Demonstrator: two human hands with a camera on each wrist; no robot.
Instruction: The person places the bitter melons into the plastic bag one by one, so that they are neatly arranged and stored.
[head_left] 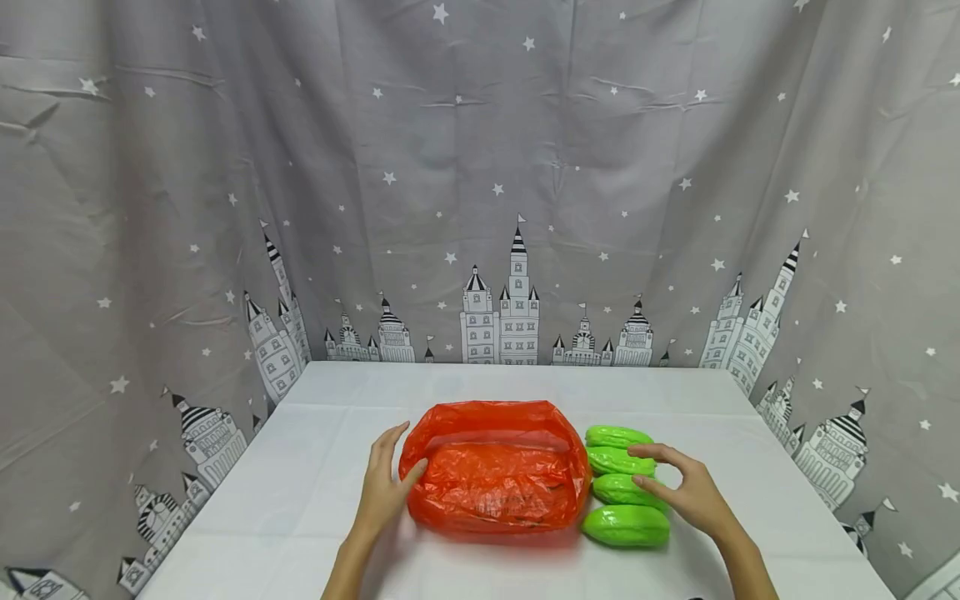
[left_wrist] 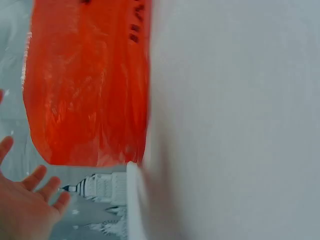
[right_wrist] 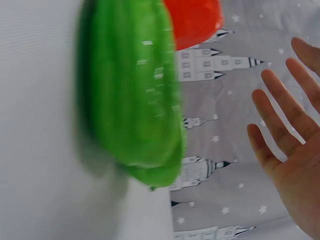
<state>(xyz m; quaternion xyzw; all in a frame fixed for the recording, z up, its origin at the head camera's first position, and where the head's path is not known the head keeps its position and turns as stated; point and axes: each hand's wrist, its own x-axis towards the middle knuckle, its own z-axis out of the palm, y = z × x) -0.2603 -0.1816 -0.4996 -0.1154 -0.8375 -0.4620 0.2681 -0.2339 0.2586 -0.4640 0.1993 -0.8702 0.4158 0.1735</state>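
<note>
A red plastic bag point(head_left: 495, 492) stands on the table with its mouth spread wide. At its left side is my left hand point(head_left: 382, 492), fingers relaxed and thumb near the rim; contact cannot be made out. In the left wrist view this hand point(left_wrist: 25, 210) has its fingers apart beside the bag point(left_wrist: 90, 90). Several glossy green ridged vegetables point(head_left: 626, 527) lie in a column right of the bag. My right hand point(head_left: 697, 492) hovers over their right ends, thumb and fingers spread. The right wrist view shows that hand point(right_wrist: 295, 155) holding nothing, apart from the green vegetables point(right_wrist: 135, 80).
A white cloth covers the table point(head_left: 300, 492). Behind it and along both sides hangs a grey curtain point(head_left: 420, 208) printed with stars and castles. Dark print marks the bag's front. The nearest vegetables lie close against the bag's right side.
</note>
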